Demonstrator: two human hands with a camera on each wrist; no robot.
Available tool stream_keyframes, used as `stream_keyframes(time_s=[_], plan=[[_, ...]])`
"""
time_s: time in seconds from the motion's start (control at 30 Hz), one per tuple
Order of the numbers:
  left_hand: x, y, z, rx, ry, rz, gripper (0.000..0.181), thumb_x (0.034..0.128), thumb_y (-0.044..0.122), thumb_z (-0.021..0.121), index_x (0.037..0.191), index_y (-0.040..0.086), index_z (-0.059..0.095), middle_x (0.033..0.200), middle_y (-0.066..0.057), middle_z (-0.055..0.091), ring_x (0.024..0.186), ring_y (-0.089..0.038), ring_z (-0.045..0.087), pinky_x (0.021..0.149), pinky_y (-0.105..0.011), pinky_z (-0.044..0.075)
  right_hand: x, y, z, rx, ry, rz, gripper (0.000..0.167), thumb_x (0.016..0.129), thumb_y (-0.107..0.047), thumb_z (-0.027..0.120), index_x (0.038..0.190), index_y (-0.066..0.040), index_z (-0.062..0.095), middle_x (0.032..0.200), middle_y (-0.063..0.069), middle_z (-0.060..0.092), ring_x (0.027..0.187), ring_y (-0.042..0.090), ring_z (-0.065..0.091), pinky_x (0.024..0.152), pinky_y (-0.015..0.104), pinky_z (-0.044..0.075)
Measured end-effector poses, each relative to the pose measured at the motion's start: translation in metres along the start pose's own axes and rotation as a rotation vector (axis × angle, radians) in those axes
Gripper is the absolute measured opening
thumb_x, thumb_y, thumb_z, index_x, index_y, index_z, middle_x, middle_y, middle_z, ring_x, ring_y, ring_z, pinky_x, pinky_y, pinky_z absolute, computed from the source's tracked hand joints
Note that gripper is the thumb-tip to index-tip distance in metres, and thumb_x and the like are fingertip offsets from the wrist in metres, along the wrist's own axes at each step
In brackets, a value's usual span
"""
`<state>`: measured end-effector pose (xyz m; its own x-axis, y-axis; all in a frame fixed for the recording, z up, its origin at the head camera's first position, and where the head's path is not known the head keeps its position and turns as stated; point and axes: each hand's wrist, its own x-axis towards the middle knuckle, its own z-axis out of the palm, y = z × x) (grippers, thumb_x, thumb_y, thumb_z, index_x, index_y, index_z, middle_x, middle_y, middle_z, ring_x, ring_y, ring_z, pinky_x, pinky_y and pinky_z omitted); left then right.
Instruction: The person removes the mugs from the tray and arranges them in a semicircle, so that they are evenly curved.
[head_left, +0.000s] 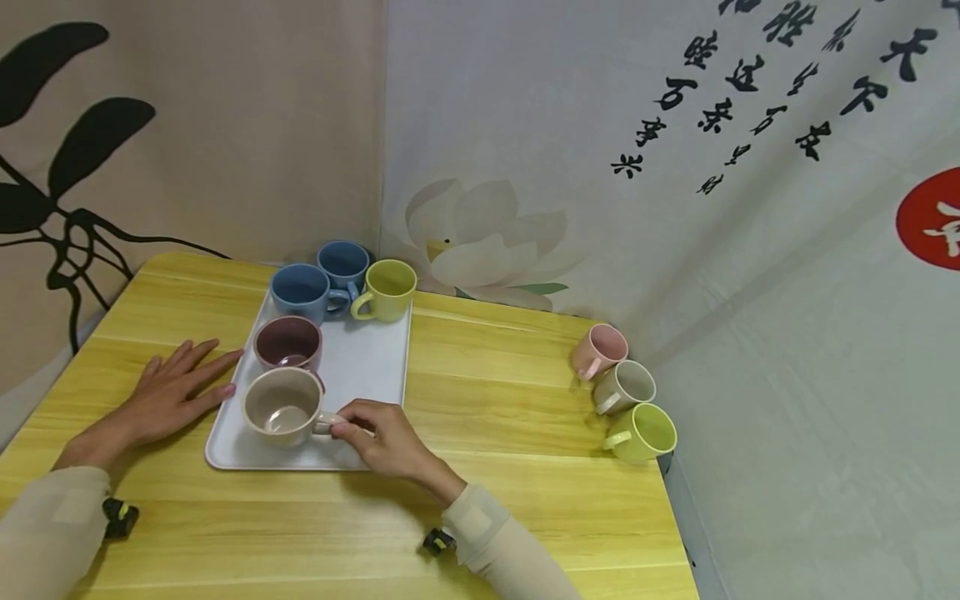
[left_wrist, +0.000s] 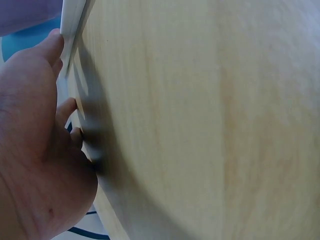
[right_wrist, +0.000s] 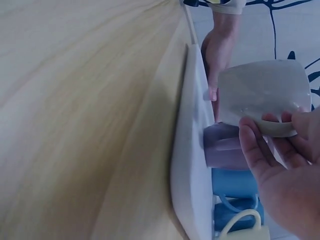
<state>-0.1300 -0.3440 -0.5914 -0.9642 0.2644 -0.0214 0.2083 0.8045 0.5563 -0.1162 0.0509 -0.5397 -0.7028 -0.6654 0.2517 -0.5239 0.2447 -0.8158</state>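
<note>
My right hand (head_left: 393,442) pinches the handle of a beige mug (head_left: 282,407) over the near left part of a white tray (head_left: 367,358). In the right wrist view the mug (right_wrist: 265,90) is upright relative to the tray, and a small gap seems to show beneath it. Just behind it stands a dark mauve mug (head_left: 288,340). My left hand (head_left: 171,392) lies on the table with its fingers spread, the fingertips at the tray's left edge. The left wrist view shows that hand (left_wrist: 45,125) with its thumb against the tray's side.
Two blue mugs (head_left: 302,287) and a yellow-green mug (head_left: 390,290) stand at the tray's far end. Along the table's right edge are a pink mug (head_left: 600,350), a pale grey mug (head_left: 627,387) and a lime mug (head_left: 642,433). Printed curtains (head_left: 495,125) hang behind the wooden table (head_left: 510,408).
</note>
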Motion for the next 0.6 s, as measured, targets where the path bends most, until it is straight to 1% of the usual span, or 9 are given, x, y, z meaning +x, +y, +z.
stream_keyframes(time_s=[0.1,0.27,0.47,0.53,0.6], plan=[[0.0,-0.001,0.0,0.001,-0.002,0.0,0.068,0.118,0.043,0.055,0.178,0.018,0.035,0.182,-0.039,0.02,0.17,-0.069,0.001,0.13,-0.088,-0.012,-0.004,-0.004,-0.005,0.012,0.005,-0.014,0.015,0.112,-0.013,0.071,0.107,-0.003,0.081,0.104,0.012,0.084,0.099,-0.003,0.069,0.102,0.014,0.06],[0.001,-0.003,0.002,0.005,0.005,0.006,0.068,0.1178,0.043,0.056,0.178,0.018,0.036,0.182,-0.039,0.02,0.17,-0.069,0.001,0.13,-0.088,-0.012,-0.014,-0.007,-0.015,0.024,0.009,-0.024,0.014,0.112,-0.012,0.071,0.106,-0.002,0.08,0.104,0.012,0.084,0.099,-0.001,0.071,0.099,0.016,0.062],[0.002,-0.005,0.003,0.014,0.008,0.006,0.068,0.1178,0.044,0.055,0.178,0.018,0.035,0.182,-0.039,0.02,0.17,-0.069,0.002,0.129,-0.089,-0.011,-0.032,-0.006,-0.03,0.078,0.005,0.011,0.016,0.113,-0.012,0.069,0.108,-0.002,0.08,0.106,0.014,0.084,0.1,0.0,0.073,0.092,0.019,0.064],[0.002,-0.006,0.004,0.017,0.006,0.005,0.068,0.1178,0.044,0.056,0.178,0.019,0.035,0.182,-0.039,0.02,0.17,-0.07,0.002,0.129,-0.089,-0.011,-0.038,-0.005,-0.036,0.099,0.009,0.023,0.016,0.113,-0.01,0.068,0.109,-0.001,0.08,0.107,0.016,0.084,0.1,0.005,0.078,0.092,0.021,0.066],[0.002,-0.006,0.004,0.019,0.006,0.003,0.069,0.1178,0.044,0.056,0.178,0.019,0.035,0.182,-0.039,0.02,0.169,-0.07,0.002,0.129,-0.09,-0.01,-0.045,-0.004,-0.041,0.122,0.015,0.036,0.015,0.113,-0.008,0.067,0.11,0.0,0.079,0.108,0.018,0.083,0.1,0.015,0.082,0.092,0.025,0.068]])
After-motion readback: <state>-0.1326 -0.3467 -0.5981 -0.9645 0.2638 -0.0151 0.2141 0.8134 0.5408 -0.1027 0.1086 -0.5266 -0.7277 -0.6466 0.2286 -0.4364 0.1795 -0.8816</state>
